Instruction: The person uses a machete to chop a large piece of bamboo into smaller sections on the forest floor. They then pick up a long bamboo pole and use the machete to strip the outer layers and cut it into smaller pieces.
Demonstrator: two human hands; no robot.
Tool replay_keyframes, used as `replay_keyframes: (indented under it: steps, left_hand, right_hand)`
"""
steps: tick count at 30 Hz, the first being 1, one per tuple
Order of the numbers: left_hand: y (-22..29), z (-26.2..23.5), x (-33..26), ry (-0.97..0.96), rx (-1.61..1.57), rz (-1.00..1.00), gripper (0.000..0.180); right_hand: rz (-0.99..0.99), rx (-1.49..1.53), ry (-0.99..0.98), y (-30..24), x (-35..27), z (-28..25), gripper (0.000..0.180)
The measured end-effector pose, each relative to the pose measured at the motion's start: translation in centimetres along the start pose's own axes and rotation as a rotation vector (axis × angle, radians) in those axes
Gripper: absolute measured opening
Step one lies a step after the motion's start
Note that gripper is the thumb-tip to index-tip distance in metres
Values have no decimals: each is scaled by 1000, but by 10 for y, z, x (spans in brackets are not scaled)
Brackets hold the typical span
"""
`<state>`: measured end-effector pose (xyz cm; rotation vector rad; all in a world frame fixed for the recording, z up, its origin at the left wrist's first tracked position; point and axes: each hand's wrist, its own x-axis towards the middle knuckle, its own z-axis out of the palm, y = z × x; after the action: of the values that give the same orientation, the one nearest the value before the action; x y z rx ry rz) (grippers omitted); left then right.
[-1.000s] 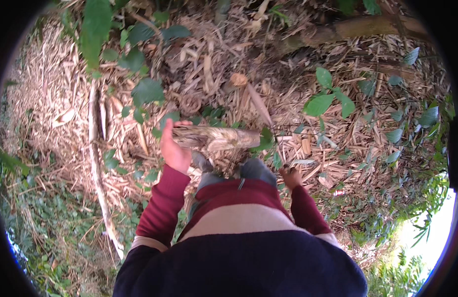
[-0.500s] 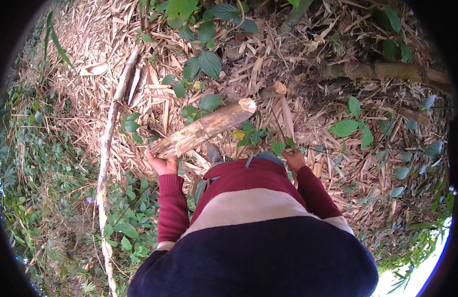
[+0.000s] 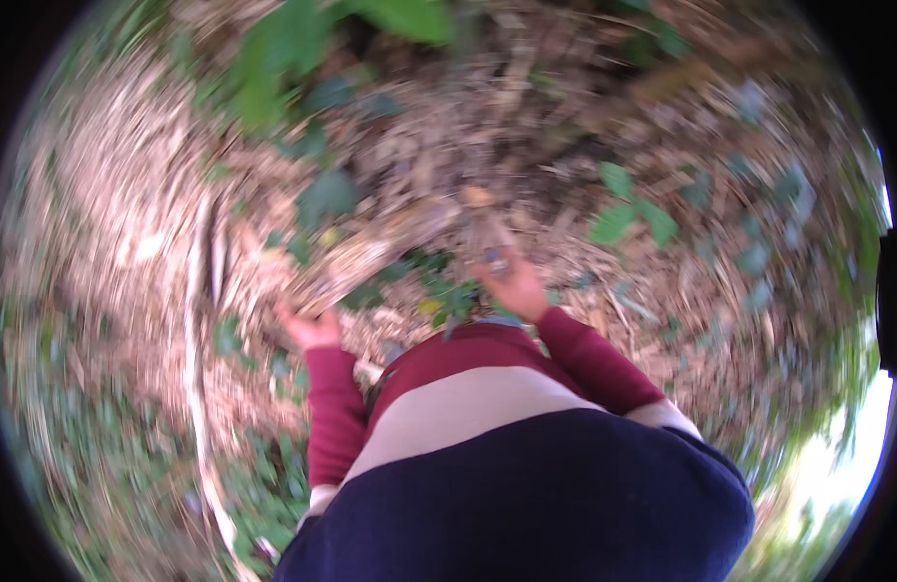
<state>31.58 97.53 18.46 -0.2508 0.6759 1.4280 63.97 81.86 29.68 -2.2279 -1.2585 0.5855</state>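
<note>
Right hand [image 3: 513,288] has swung in closer to the log [image 3: 376,250] since the last frame, so both hands flank it, just left of centre-frame. Left hand [image 3: 310,328] is curled on its lower-left end; the right's too blurry to tell open or gripping.

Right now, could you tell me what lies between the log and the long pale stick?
In the head view, wood chips and green leaves lie between log and stick.
</note>
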Motion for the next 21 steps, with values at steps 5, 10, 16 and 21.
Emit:
replay_keyframes:
  steps: [5, 10, 16, 21]
  left_hand:
    - [-27, 35, 4, -93, 175, -98, 63]
    - [-88, 50, -7, -261, 528, -237, 67]
    - [-218, 85, -25, -401, 380, -708, 69]
    - [-305, 105, -50, -767, 1050, -192, 53]
  right_hand:
    - [125, -230, -221, 23, -16, 0, 73]
    - [355, 58, -14, 97, -82, 8, 74]
    - [843, 163, 110, 189, -144, 32, 91]
    - [1251, 580, 175, 189, -167, 17, 50]
